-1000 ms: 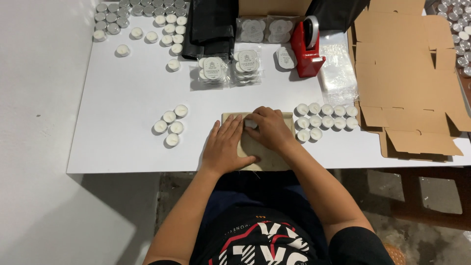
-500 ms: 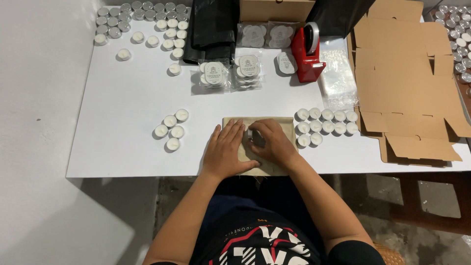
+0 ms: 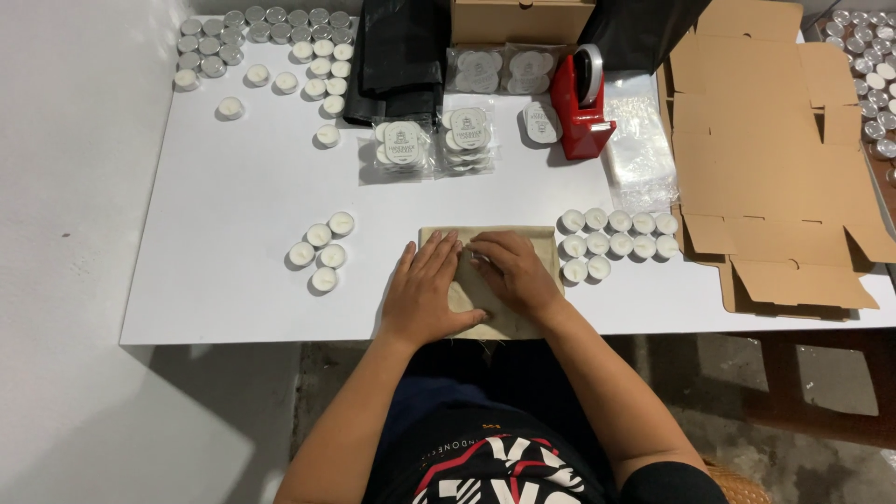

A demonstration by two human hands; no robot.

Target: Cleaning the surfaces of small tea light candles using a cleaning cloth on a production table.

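A beige cloth pouch (image 3: 539,250) lies flat at the front edge of the white table (image 3: 233,187). My left hand (image 3: 427,294) rests flat on the pouch's left half, fingers spread. My right hand (image 3: 515,276) sits on its middle with fingers curled, pinching the cloth; what lies beneath them is hidden. A small cluster of white tealight candles (image 3: 320,252) sits to the left of my hands. Several more tealights (image 3: 616,245) stand in rows just right of the pouch.
Clear packs of candles (image 3: 401,145) and a red tape dispenser (image 3: 581,103) stand behind the pouch. A stack of clear plastic bags (image 3: 639,159) and flat cardboard boxes (image 3: 775,168) lie right. Black bags (image 3: 401,56) and many tealights (image 3: 261,47) fill the back left.
My right hand has slid slightly toward me and to the left on the pouch. My left hand stays flat on the cloth.
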